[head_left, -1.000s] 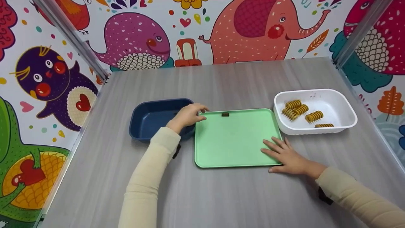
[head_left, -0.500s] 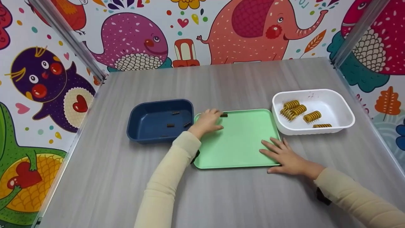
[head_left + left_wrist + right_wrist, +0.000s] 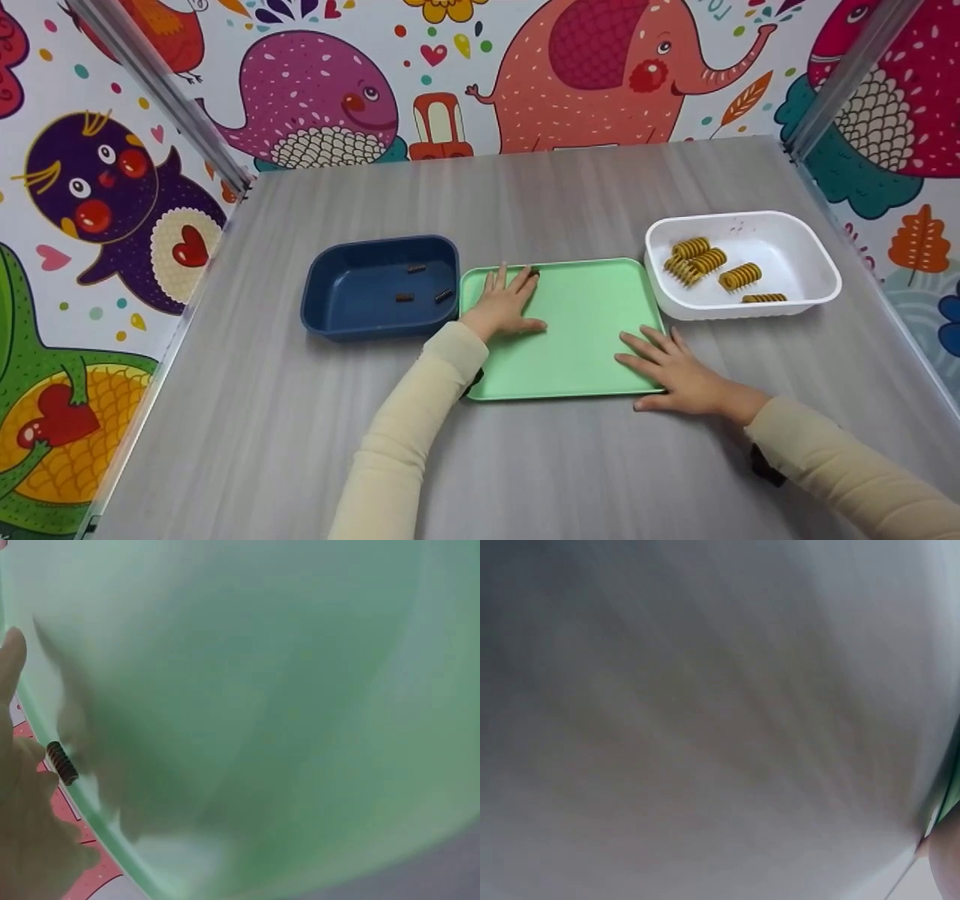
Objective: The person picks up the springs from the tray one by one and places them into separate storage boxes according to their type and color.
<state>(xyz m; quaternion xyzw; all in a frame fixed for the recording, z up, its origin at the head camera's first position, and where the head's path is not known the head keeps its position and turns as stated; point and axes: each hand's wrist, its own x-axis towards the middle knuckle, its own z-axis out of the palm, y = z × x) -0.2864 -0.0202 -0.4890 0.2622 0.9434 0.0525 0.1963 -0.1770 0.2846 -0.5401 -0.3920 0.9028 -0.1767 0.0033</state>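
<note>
My left hand (image 3: 504,309) is spread over the left part of a light green tray (image 3: 581,322), fingers pointing to its far edge. Right by its fingertips, at that edge, lies a small dark brown ribbed piece (image 3: 62,763), like a short coil, partly covered by the fingers in the head view. In the left wrist view the fingers (image 3: 34,821) show beside it. My right hand (image 3: 684,381) rests with straight, parted fingers on the tray's near right corner and holds nothing. The right wrist view shows mostly blurred grey tabletop.
Left of the tray stands a dark blue basin (image 3: 330,326) containing several brown ribbed pieces (image 3: 405,298). Against the tray's far right corner is a white basin (image 3: 814,259) with several yellow-brown coils (image 3: 741,277). Printed wall panels (image 3: 322,90) close off the table's back and sides.
My left hand has moved right, from the blue basin's rim onto the tray, and its fingers have spread beside the brown piece. The brown pieces in the basin are uncovered. My right hand stays put.
</note>
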